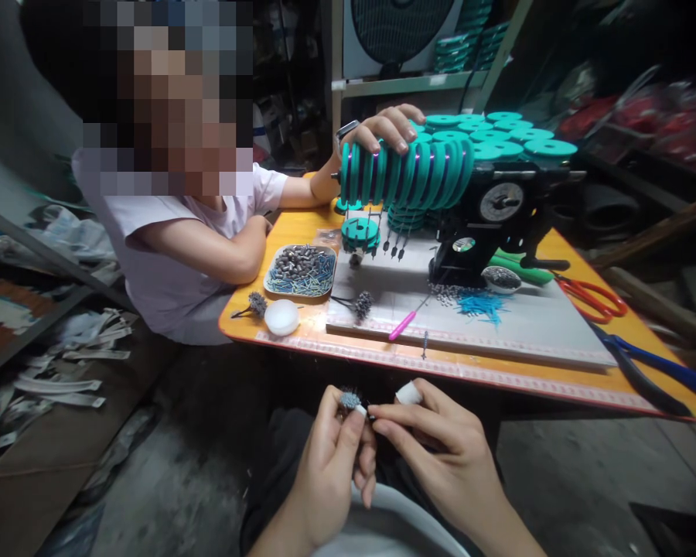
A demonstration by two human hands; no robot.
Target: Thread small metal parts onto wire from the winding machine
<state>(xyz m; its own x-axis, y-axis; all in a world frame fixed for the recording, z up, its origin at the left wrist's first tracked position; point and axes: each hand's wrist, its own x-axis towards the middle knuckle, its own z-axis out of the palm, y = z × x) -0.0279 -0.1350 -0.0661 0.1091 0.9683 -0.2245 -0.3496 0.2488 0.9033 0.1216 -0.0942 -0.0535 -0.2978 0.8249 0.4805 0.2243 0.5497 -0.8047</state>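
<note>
My left hand (pixel 333 456) pinches a small bundle of grey-blue pieces (pixel 349 400) between thumb and fingers, in front of the table's near edge. Just to its right, my right hand (pixel 441 441) has its thumb and index finger closed at the dark end of that bundle; what they grip is too small to make out. White wrapping (pixel 408 393) covers one fingertip of my right hand. Beyond my hands, a pink-handled tool (pixel 402 326) lies on a grey board (pixel 522 329), near a small dark piece (pixel 424 344).
A metal tray (pixel 300 271) of small parts, a white round container (pixel 281 318) and dark bundles (pixel 360 304) sit on the table. Behind stands a black machine (pixel 469 232) with green spools. Red scissors (pixel 595 300) and blue pliers (pixel 661 363) lie right. Another person's hand (pixel 386 128) rests on the spools.
</note>
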